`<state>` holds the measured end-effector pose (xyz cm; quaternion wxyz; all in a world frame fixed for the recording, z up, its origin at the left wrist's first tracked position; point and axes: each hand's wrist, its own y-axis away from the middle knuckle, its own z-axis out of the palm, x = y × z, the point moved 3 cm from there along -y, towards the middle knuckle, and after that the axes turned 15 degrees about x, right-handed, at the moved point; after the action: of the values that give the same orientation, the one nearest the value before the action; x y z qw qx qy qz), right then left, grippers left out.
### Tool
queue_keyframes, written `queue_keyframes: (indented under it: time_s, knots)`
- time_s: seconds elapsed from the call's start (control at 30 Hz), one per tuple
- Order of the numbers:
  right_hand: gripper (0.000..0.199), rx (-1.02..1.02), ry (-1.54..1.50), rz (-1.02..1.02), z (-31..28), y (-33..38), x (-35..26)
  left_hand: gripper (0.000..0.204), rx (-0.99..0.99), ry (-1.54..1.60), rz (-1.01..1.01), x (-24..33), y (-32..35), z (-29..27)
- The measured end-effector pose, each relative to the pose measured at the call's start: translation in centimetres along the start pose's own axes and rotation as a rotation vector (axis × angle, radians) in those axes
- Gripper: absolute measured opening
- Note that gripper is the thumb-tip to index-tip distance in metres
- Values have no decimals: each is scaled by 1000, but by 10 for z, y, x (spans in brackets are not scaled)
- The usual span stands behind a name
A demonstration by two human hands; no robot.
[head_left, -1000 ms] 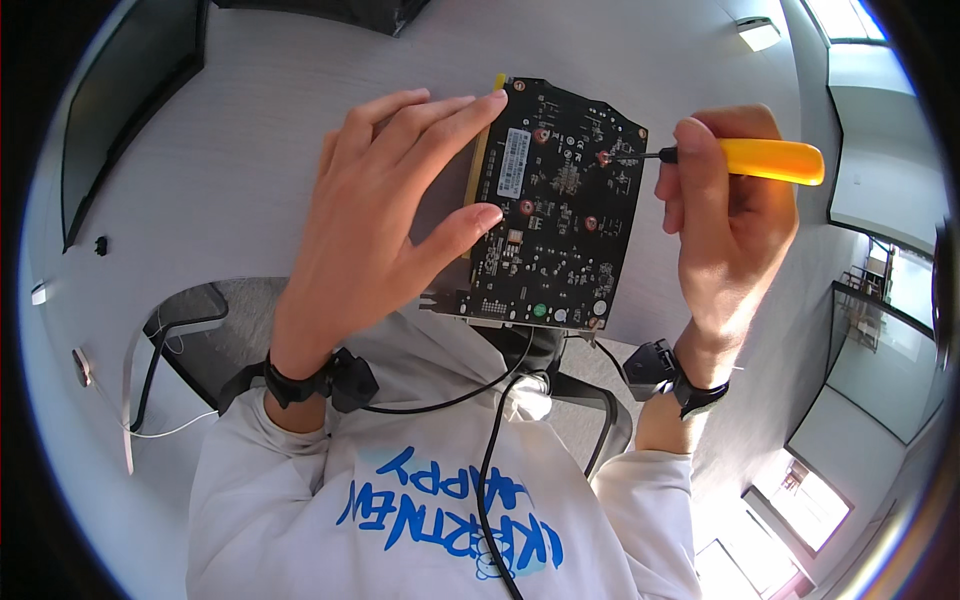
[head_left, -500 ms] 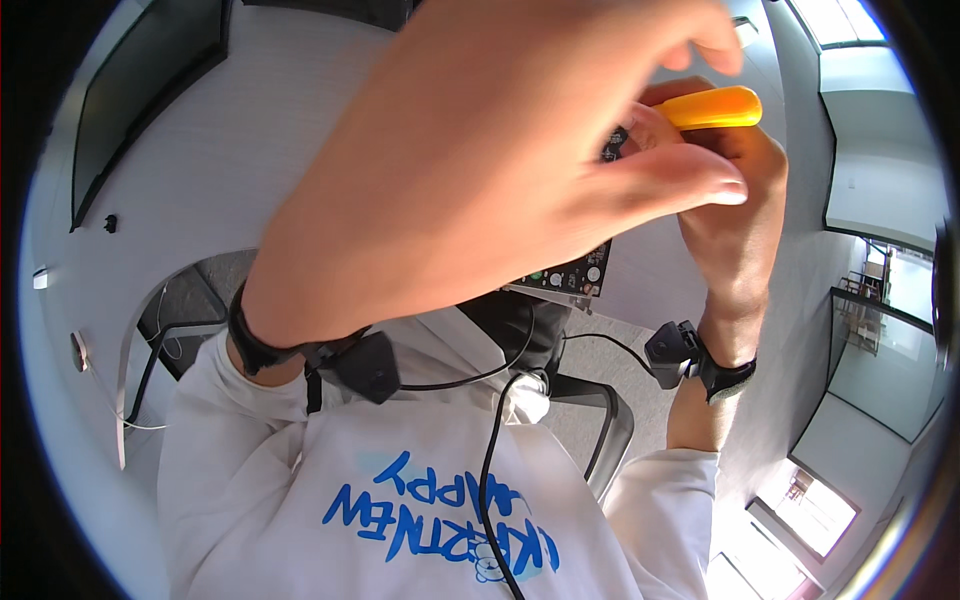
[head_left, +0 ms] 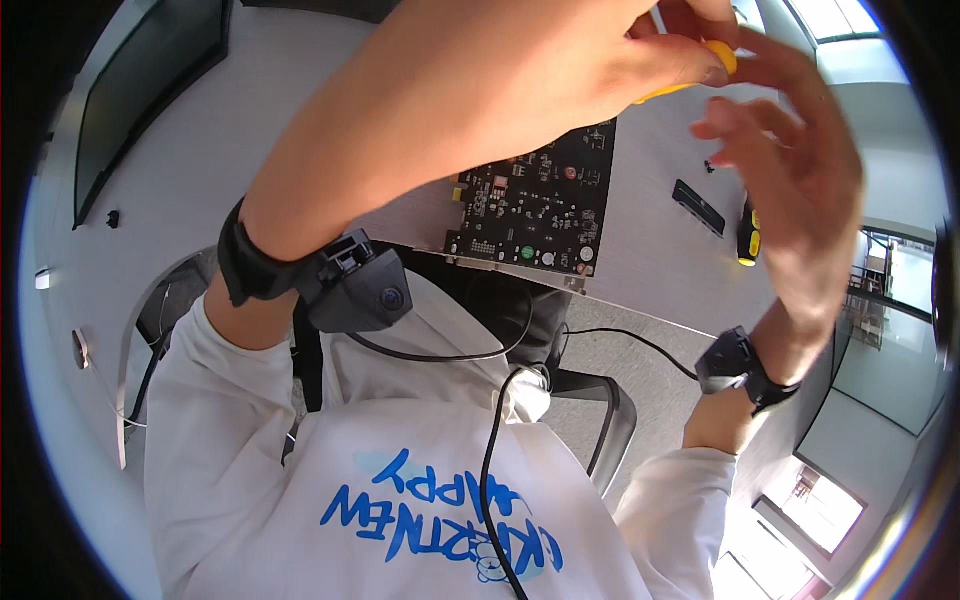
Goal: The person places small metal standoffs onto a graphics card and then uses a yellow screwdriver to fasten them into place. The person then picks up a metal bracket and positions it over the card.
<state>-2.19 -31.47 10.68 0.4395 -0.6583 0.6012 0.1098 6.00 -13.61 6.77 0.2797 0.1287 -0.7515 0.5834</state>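
Observation:
My left hand (head_left: 625,55) reaches across to the upper right, its thumb and fingers closed on a yellow-handled tool (head_left: 722,58). Most of the tool is hidden by that hand, so its tip and exact kind do not show. Just to the right, my right hand (head_left: 790,150) is open, fingers spread and a little blurred. One of its fingertips is close to the end of the yellow handle; whether it touches is unclear. Below my left forearm lies a black circuit board (head_left: 545,205) at the table's near edge, its upper part hidden by the arm.
Right of the board, a small black oblong piece (head_left: 698,208) lies on the table (head_left: 645,225), near a black-and-yellow tool handle (head_left: 748,238). A dark monitor (head_left: 150,95) stands at the far left. Black cables (head_left: 625,335) run from wrist-worn cameras across my lap.
My right hand has moved right and opened away from the yellow-handled tool. My left hand has shifted up and now grips the tool. More of the circuit board shows.

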Motion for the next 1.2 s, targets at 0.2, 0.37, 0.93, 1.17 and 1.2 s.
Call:
queue_keyframes:
  time_s: [0.2, 0.37, 0.93, 1.17, 1.2]
  knots:
    - [37, -38, 238, -547, -20, -14, -9, 21, -103, 42, -50, -1, 0, -1]
    - [36, -58, 349, -712, -16, -19, -4, 26, -137, 202, -115, -4, -3, -4]
    - [16, -135, 631, -410, -7, -21, -7, 29, -317, 169, -301, -19, 10, -3]
    - [30, -124, 423, -565, -9, -21, -13, 21, -277, 211, -207, -29, 8, 6]
    - [29, -110, 428, -596, -7, -22, -11, 21, -265, 246, -193, -29, 8, 7]
